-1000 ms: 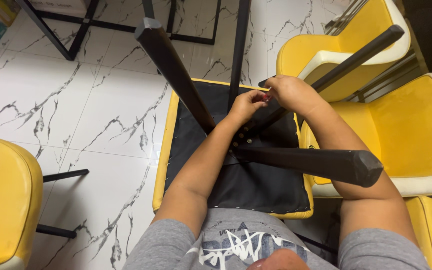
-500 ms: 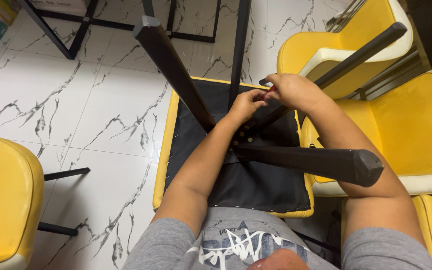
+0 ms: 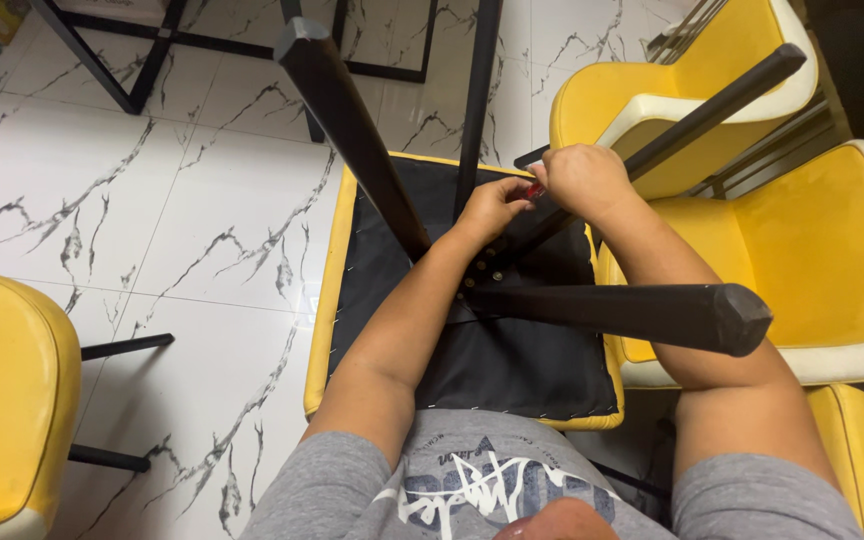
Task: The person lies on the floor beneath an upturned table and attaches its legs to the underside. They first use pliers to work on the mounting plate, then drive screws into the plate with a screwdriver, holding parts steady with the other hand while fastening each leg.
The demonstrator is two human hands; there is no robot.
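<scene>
Upturned chair (image 3: 472, 350) is lying seat-down right in front of the person, black underside fabric facing up, yellow edging showing round it. Nearest leg (image 3: 632, 312) is sticking out to the right across the seat base, thick, black, blunt-ended. Small bolts (image 3: 487, 272) are showing at the leg hub, so the frame looks mounted; judging by the hands, fastening at the hub is the bit in progress.

Left hand (image 3: 492, 208) is curling closed just above the hub, fingertips pinching at something small. Right hand (image 3: 580, 180) is touching it, fisted round a small red-tipped tool (image 3: 534, 190); its exact kind is too small to tell.

Beyond the hub, two more legs are rising toward the camera. Yellow chairs (image 3: 832, 260) are sitting right of the seat, marble floor (image 3: 152, 220) left.
</scene>
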